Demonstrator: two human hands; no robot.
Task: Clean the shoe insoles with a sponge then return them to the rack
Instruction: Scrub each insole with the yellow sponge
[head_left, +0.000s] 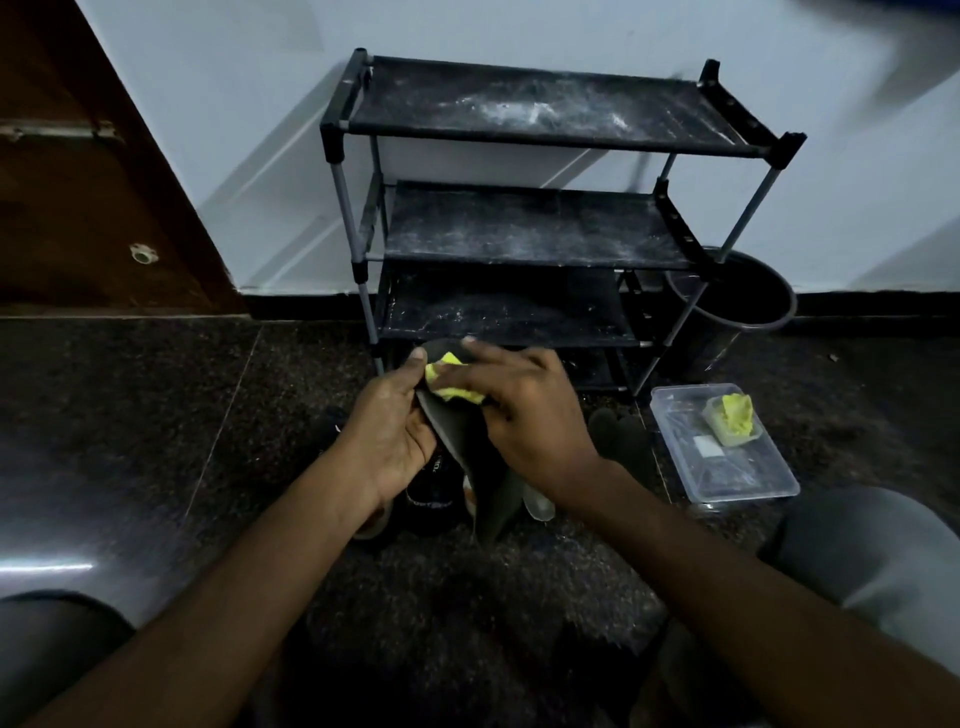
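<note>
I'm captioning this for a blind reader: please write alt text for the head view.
A person's left hand holds a dark insole while the right hand presses a yellow sponge on it. Behind stands a dusty black shoe rack; a clear plastic box sits on the floor at right.

Dim, bluish light throughout. The pale wall (519, 31) behind the shoe rack (535, 226) is the brightest area, crossed by long slanting shadows of the rack's frame. Left of the rack and nearer, the dark polished floor (130, 415) carries a streak of glare. Lines bow toward the edges; above the rack's right end, the corner is smeared.
</note>
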